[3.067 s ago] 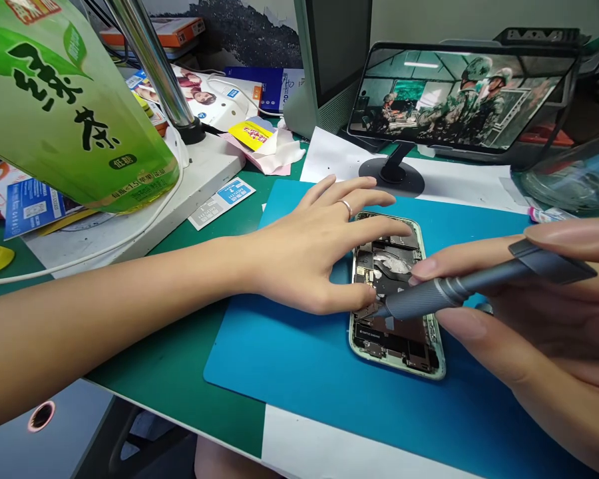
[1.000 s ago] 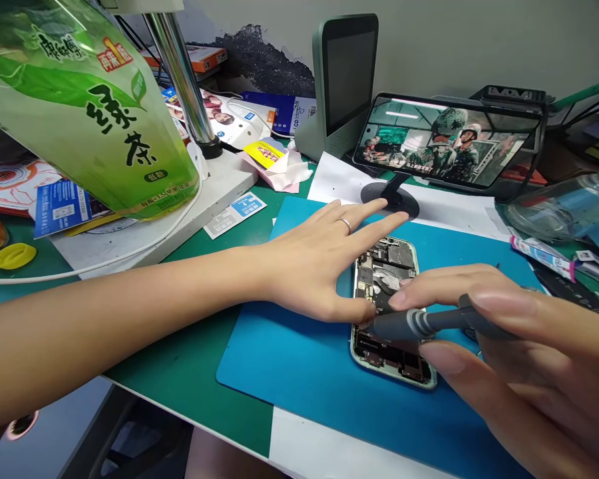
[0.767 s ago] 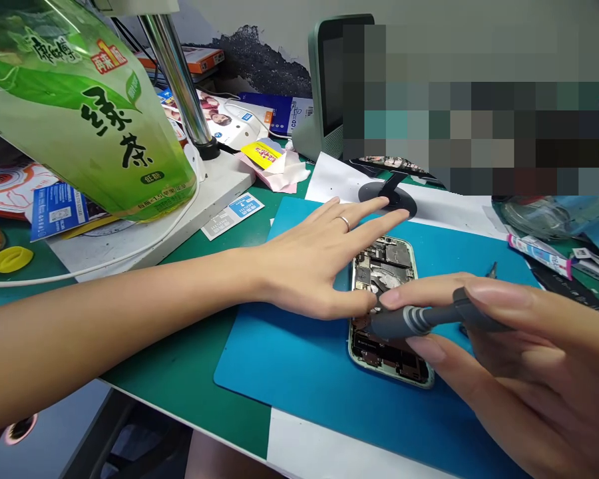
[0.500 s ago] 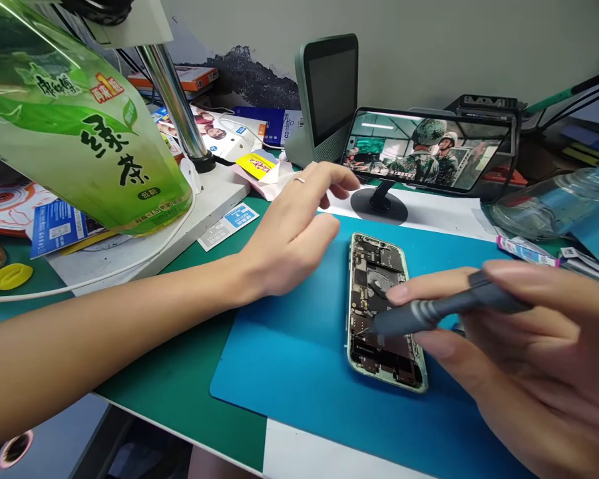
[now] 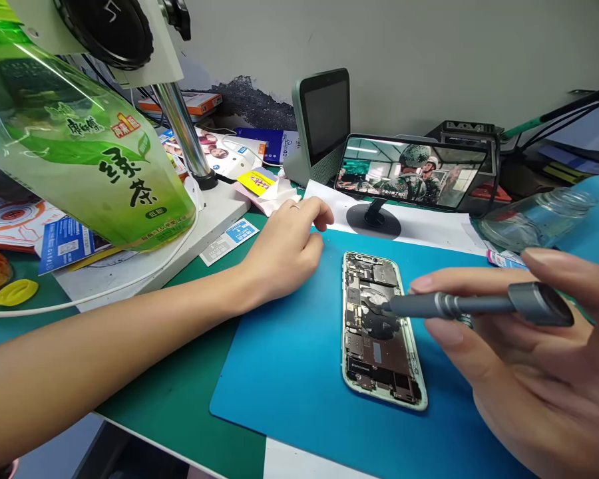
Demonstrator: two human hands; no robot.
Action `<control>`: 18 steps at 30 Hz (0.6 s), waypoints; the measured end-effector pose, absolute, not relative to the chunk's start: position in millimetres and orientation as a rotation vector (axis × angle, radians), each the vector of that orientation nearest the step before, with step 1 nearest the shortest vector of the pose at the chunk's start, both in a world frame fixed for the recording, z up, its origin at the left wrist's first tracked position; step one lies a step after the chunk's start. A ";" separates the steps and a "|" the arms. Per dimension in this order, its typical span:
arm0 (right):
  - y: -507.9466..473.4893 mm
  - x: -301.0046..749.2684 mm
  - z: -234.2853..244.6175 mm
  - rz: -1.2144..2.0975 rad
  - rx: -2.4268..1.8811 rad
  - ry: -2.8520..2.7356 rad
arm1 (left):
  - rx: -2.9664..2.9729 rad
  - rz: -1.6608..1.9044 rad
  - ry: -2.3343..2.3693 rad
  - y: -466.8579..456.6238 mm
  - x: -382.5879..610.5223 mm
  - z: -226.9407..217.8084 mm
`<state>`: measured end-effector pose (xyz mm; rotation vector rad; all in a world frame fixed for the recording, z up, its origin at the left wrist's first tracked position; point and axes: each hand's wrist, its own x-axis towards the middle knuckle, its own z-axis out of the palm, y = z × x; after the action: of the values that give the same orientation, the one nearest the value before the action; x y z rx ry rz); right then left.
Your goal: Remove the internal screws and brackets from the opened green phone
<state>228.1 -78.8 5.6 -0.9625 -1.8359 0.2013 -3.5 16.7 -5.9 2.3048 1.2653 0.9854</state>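
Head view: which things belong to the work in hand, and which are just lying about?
In hand: opened phone; grey screwdriver, held by the right hand with its tip inside the phone; blue mat under the phone; left hand, curled at the mat's edge.
Lying about: green tea bottle; tablet playing video; glass jar; yellow pick.

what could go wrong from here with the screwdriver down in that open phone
1. The left hand lies beside the opened phone, not touching it. The phone sits loose on the blue mat, so it could slide under a push.
2. The right hand holds the screwdriver nearly flat, with its tip among the bare boards. A slip might scratch or short a part.
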 end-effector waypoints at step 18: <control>-80.6 227.6 6.6 0.028 -1.229 -1.709 | 2.499 0.748 1.361 37.3 2.3 -13.8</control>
<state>227.6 -80.6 6.6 -1.2286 -1.7094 0.0281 2.3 37.3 -13.8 2.4992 1.3605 0.7482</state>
